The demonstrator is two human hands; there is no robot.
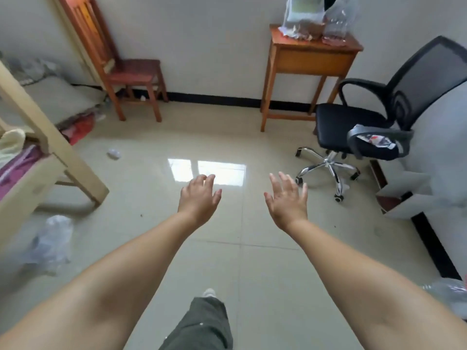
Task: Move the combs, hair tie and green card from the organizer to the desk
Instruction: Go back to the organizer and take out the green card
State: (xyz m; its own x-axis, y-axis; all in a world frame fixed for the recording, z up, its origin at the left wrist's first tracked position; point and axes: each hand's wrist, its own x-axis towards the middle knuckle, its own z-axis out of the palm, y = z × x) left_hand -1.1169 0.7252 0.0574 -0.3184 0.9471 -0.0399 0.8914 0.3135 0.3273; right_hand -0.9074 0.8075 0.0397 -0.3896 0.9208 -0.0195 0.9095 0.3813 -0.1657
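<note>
Head camera looks down on a glossy beige tiled floor [265,274] filling most of the frame, with both bare arms stretched forward over it. No organizer, comb, hair tie or green card shows anywhere, so which way they lie from the hands, and their long axes, cannot be told. The only desk-like surfaces are a white desk edge [439,147] along the right side of the frame and a small orange-brown wooden table [313,56] at upper centre-right, with clear plastic bags [318,18] on top. A black mesh swivel office chair [374,117] stands between them, at right. A red-brown wooden chair [121,69] stands at upper left. The right hand [288,200] is nearer the white desk side; the left hand [199,198] sits just left of centre. Both hands are spread, fingers apart, palms down, gripping nothing. My judgement: the person must first turn to find the organizer. No brand, label or writing is legible.
</note>
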